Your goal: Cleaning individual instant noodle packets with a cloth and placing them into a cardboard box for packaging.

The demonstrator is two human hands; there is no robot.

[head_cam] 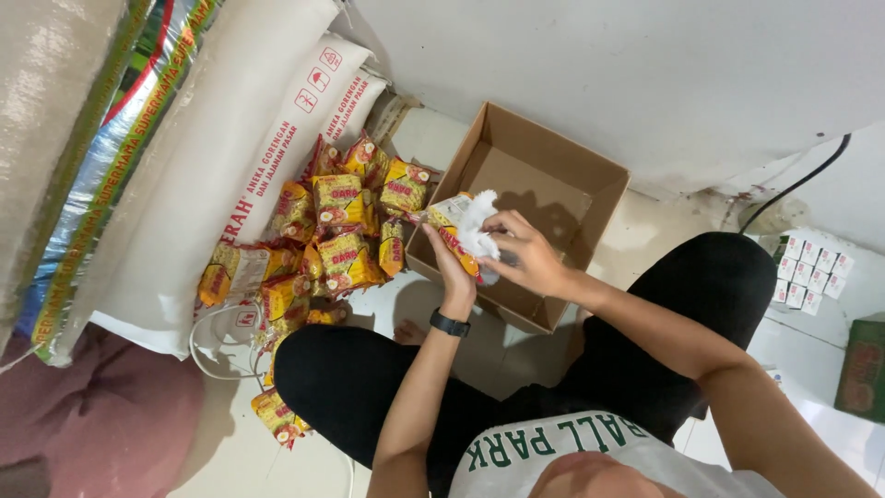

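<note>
Here the person sits on the floor with an open cardboard box [564, 198] in front of the knees, and both hands meet just above the box's near-left edge. The left hand [454, 261], a black watch [450, 324] on its wrist, is closed around a yellow snack packet [449, 224], holding it from below. The right hand [524, 255] is wrapped on a white cloth [477, 232] pressed against that same packet, fingers curled over it.

Left of the box lies a loose pile of packets [327, 235] of the same yellow and red kind, leaning against big white sacks [230, 157]. A few more packets have strayed further from the box, down by the person's leg. To the right of the box, well apart, sits a cluster of small white cartons [811, 272].

The box looks empty inside. As a judgement: the packet is held over the box's edge rather than its middle, so a slack grip could drop it outside; hard rubbing might also crush the contents or split the wrapper.
</note>
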